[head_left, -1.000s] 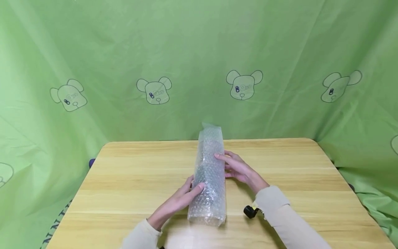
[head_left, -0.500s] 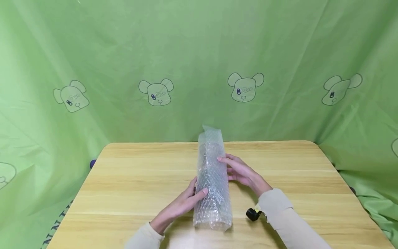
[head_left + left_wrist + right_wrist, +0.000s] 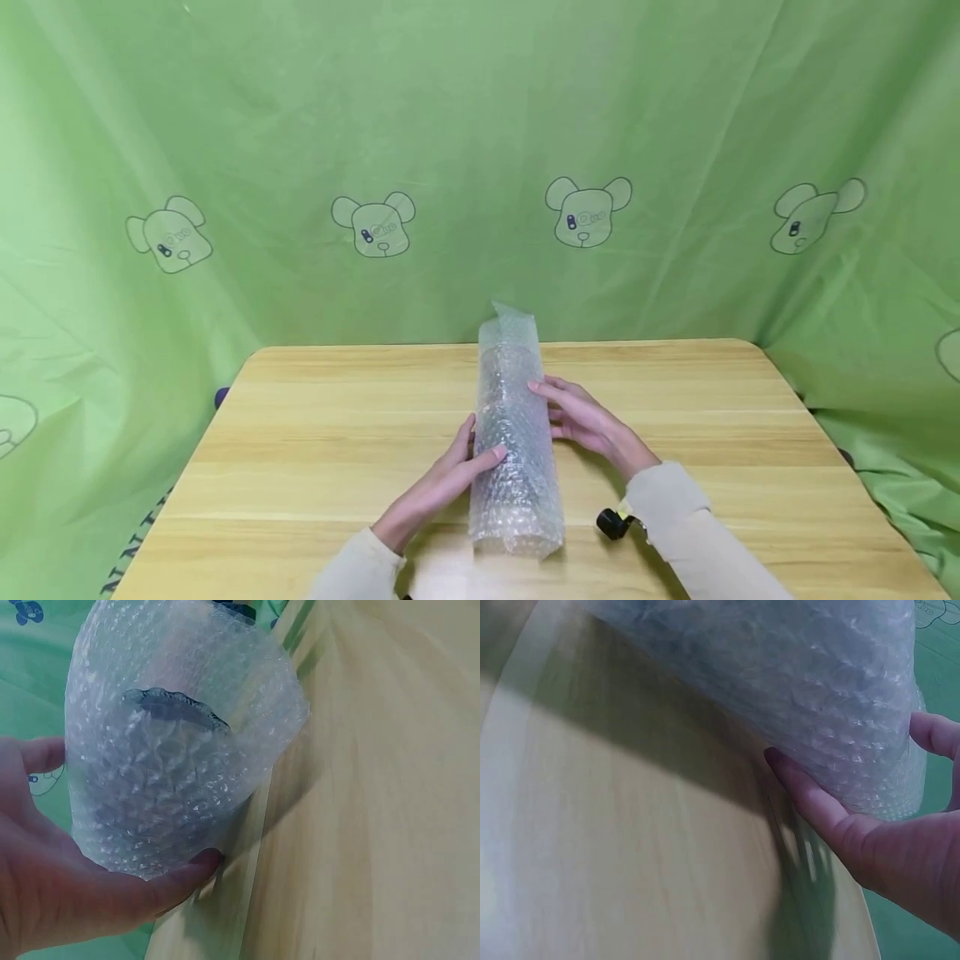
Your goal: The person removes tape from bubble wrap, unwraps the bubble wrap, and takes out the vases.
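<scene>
A roll of clear bubble wrap (image 3: pixel 513 492) lies lengthwise on the table, its near end toward me. My left hand (image 3: pixel 442 483) grips the near half from the left, thumb over the top and fingers along the side. From the right, my right hand (image 3: pixel 588 417) holds the roll farther up in the same way. Through the layers in the left wrist view, a dark curved edge shows inside the bubble wrap (image 3: pixel 172 772); what it belongs to is unclear. In the right wrist view, thumb and fingers lie around the bubble wrap (image 3: pixel 840 712). Some fingertips are hidden behind it.
The wooden table (image 3: pixel 322 417) extends to both sides of the roll. A green curtain (image 3: pixel 465 125) printed with bear heads hangs behind the table's far edge and down both sides. A small black camera (image 3: pixel 613 523) sits at the right wrist.
The roll's near end has shifted to the right and slightly toward me. Both hands have moved a little to the right with it, keeping their hold.
</scene>
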Demonstrator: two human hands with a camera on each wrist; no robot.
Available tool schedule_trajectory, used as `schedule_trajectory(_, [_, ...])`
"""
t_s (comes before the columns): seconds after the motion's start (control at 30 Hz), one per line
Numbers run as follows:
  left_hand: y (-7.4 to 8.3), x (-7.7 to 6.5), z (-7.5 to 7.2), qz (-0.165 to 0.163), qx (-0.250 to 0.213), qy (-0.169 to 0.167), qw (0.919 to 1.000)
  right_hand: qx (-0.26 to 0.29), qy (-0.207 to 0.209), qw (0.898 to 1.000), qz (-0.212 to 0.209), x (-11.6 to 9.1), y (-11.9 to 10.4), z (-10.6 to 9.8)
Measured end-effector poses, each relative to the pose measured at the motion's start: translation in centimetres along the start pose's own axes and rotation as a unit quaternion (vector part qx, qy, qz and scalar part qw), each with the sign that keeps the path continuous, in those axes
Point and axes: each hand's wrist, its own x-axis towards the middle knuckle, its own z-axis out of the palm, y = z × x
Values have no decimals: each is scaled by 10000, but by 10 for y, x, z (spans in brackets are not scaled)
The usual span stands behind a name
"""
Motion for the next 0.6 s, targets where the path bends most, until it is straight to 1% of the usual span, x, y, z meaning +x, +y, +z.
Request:
schedule_trajectory(0.13, [-1,5,-1,-28,-105,-70,9999,-71,31,10000,-28,-6,0,-1])
schedule_trajectory(0.27, [-1,10,-4,-82,-216,-139,9996,-310,104,9994,-67,-15,-1,-3])
schedule_trajectory(0.37, [-2,14,-6,-143,-323,-166,9992,-554,81,9984,-15,-23,-2,-3])
schedule_trajectory(0.43, [-1,17,-8,-170,-406,-200,9988,-623,79,9980,30,-29,-3,-2])
schedule_trajectory(0.6, [2,24,-10,-121,-677,-277,9972,-708,29,9975,-30,-40,0,0])
